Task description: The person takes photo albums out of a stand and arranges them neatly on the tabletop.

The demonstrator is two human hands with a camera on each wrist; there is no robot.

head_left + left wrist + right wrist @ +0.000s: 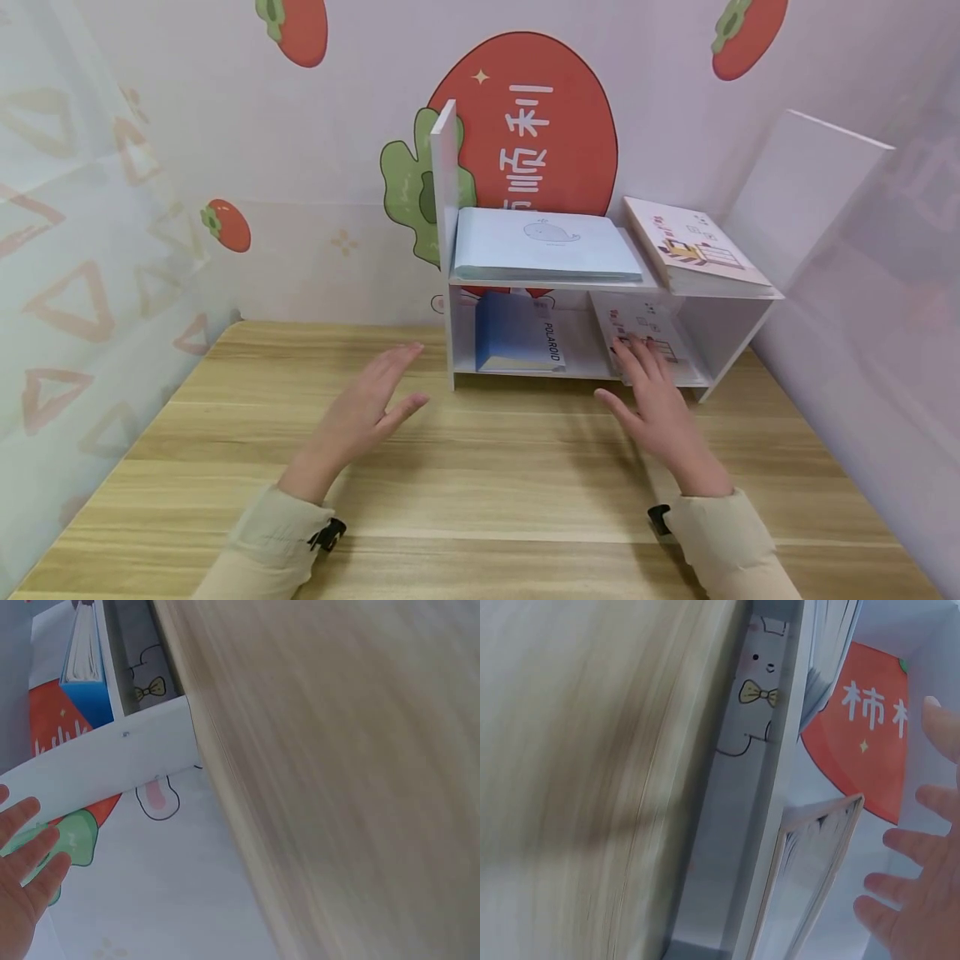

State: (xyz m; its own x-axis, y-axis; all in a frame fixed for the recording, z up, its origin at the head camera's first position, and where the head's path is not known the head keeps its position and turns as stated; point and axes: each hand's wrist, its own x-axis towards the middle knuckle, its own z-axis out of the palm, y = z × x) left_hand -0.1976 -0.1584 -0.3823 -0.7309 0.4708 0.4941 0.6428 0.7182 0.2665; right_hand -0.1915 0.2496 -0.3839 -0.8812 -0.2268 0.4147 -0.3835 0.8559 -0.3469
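Observation:
My left hand (365,410) hovers over the table left of a white two-tier shelf (525,375), fingers straight and thumb spread, holding nothing. In the left wrist view its fingers (46,881) are near the shelf's white side. My right hand (658,410) is in front of the lower tier, fingers extended and thumb apart. Its fingertips overlap an illustrated book (607,312) in the head view; a gap shows between them in the right wrist view. Left of that book is a blue album (517,329) marked POLAROID. A pale blue whale-cover album (517,242) and another illustrated book (693,242) lie on the upper tier.
The shelf's tall left panel (446,183) and slanting right panel (810,183) rise beyond the upper tier. Behind stands a wall (322,275) printed with red fruit. A wooden table (480,500) is under both hands, with pale curtain-like sheets (90,275) at the sides.

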